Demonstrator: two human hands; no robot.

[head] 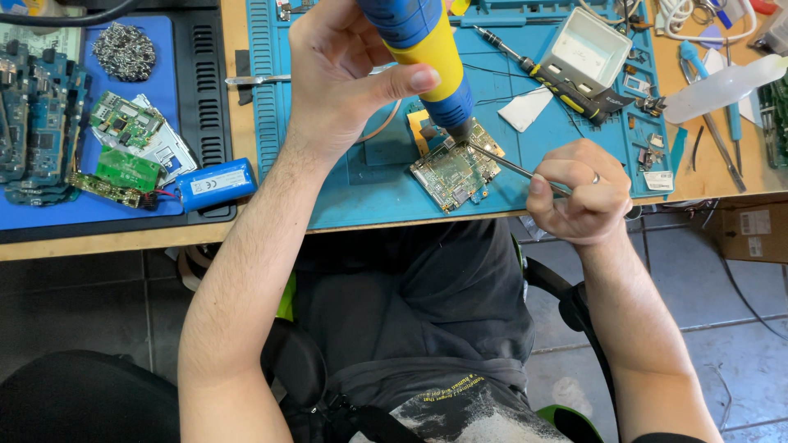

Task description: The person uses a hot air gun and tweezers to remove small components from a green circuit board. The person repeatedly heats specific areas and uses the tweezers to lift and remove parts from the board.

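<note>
I see my left hand (349, 78) wrapped firmly around the blue and yellow hot-air tool (427, 49), thumb pressed across its yellow band, the dark nozzle pointing down onto the small circuit board (454, 171). That board lies near the middle of the frame, on the blue work mat (361, 193) close to the front edge of the bench (98, 239). My right hand (579, 193) is curled shut around thin metal tweezers (502, 162), whose tip reaches in from the right and meets the board just below the nozzle.

I judge the board light, stiff and fragile: thin, crowded with tiny parts, likely hot under the nozzle. It should be taken by its bare edges only, never across the populated face. The tweezers are slim and smooth, so a pinch well back on the shank looks right.

At the left of the frame a second mat carries more boards and a blue battery pack (217, 184). At upper right lie a black and yellow screwdriver (548, 75) and a small white tray (585, 51).
</note>
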